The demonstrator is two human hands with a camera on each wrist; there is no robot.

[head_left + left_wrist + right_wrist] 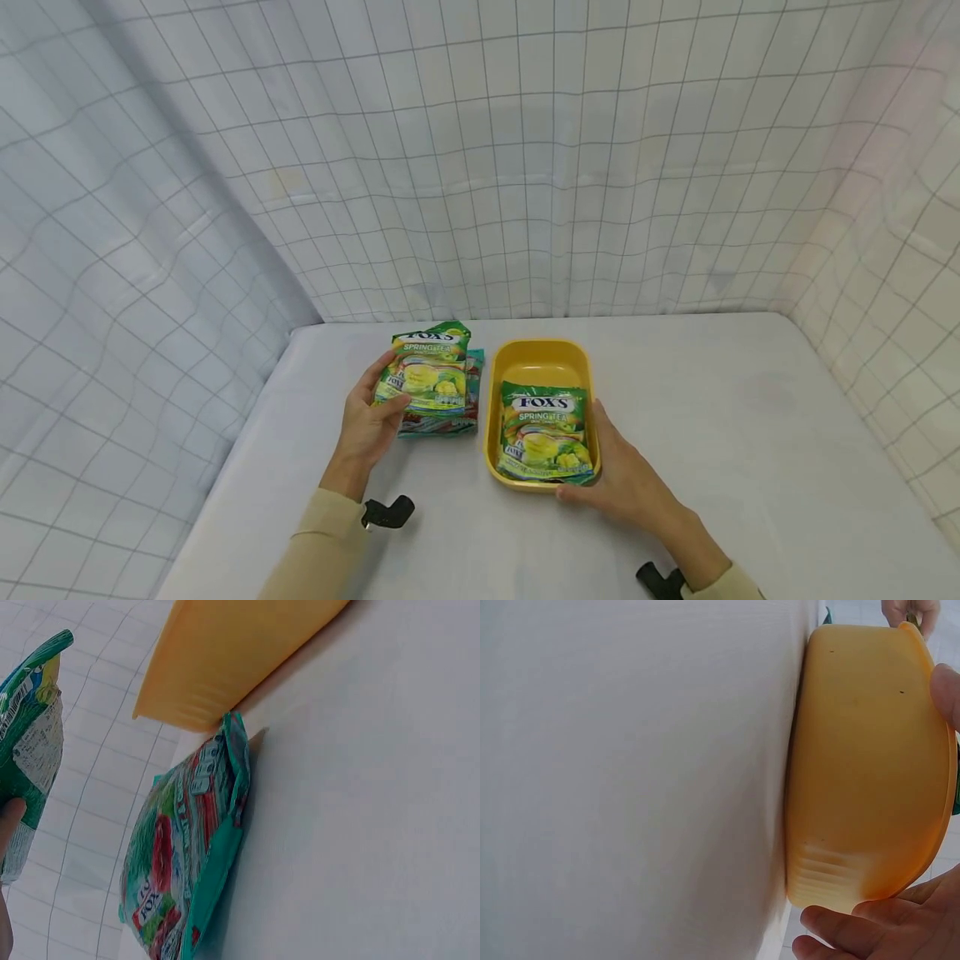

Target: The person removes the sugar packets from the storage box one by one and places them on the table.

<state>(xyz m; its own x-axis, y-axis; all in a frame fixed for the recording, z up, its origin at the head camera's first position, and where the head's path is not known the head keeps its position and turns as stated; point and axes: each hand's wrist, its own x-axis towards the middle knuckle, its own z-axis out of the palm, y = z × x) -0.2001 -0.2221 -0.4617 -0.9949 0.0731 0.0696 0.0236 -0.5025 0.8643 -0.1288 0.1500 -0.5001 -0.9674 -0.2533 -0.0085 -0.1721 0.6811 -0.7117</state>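
The left hand [367, 421] pinches a raised candy bag [423, 375] by its left side, thumb across the printed front; this bag is green and yellow, reads "Spring Tea", and tilts with its top edge bent. The right hand [622, 475] is spread wide at the near right corner of a yellow tray [540, 358], its thumb touching the near rim and its fairly straight fingers lying along the right side. In the tray, toward the near end, a matching candy bag [545, 437] lies face up with its print readable, leaving the yellow floor showing at the far end. Under the raised bag, and apart from it in the left wrist view, a teal and red bag [184, 855] lies on the table, just beside the tray's left side. Both forearms wear light sleeves [318, 533], and a black device [388, 511] sits at the left wrist, with another one at the right. The tray stands flat on the white table [720, 433], and beyond the table's edges hangs pale cloth [525, 167] with a dark grid of lines, wrinkled in places.
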